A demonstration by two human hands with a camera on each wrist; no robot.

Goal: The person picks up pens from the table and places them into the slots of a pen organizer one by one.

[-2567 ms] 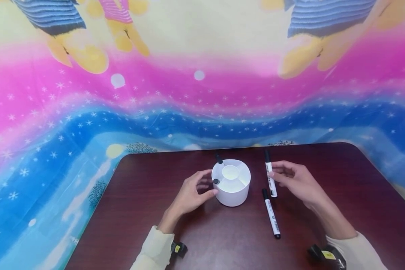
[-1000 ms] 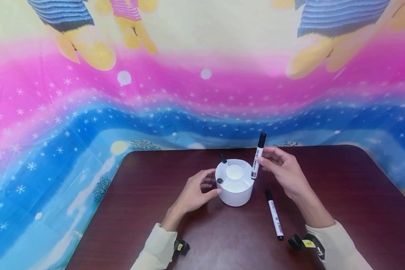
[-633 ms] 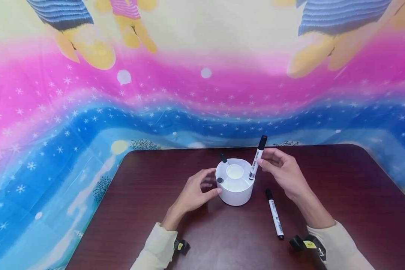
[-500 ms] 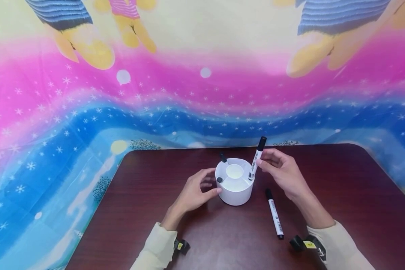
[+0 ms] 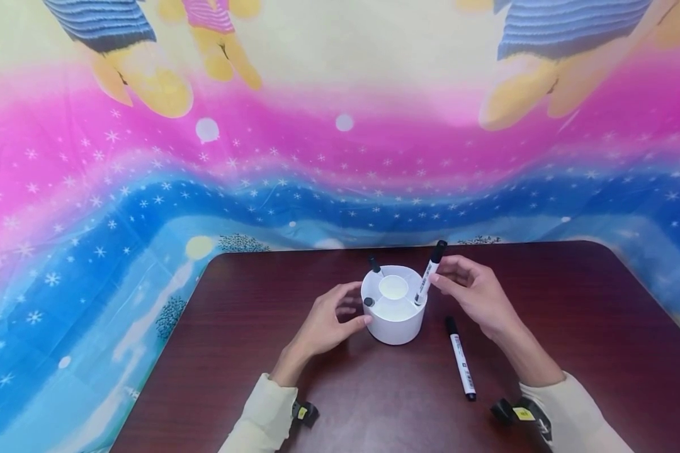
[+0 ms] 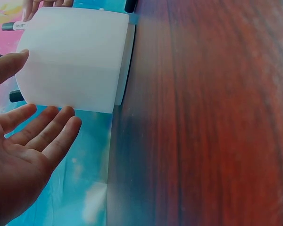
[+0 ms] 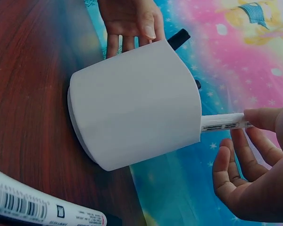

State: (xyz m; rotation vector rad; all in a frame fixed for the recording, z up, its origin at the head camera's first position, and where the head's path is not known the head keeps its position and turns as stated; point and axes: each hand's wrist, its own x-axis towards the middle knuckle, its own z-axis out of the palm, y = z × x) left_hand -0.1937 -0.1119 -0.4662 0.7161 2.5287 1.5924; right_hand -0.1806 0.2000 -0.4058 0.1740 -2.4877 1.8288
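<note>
A white round pen holder (image 5: 395, 327) with a central cup and divided compartments stands upright on the table. My left hand (image 5: 330, 322) rests at its left side, fingers nearly straight and fingertips against the wall, as the left wrist view shows (image 6: 33, 141). Between thumb and fingers my right hand (image 5: 476, 289) pinches a white marker (image 5: 429, 277) with a black cap. That marker leans, its lower end inside the holder's right compartment; the right wrist view shows the marker's body (image 7: 224, 123) entering past the rim. Two black-ended pens (image 5: 374, 264) stand in the holder's left compartments.
Another white marker with black ends (image 5: 461, 368) lies on the dark red-brown table (image 5: 374, 402), right of the holder and below my right hand. A colourful patterned cloth (image 5: 294, 157) hangs behind the table's far edge.
My right hand has lifted its marker from the table's right side, brought it left over the holder, tilted it and lowered its end inside. My left hand stays by the holder.
</note>
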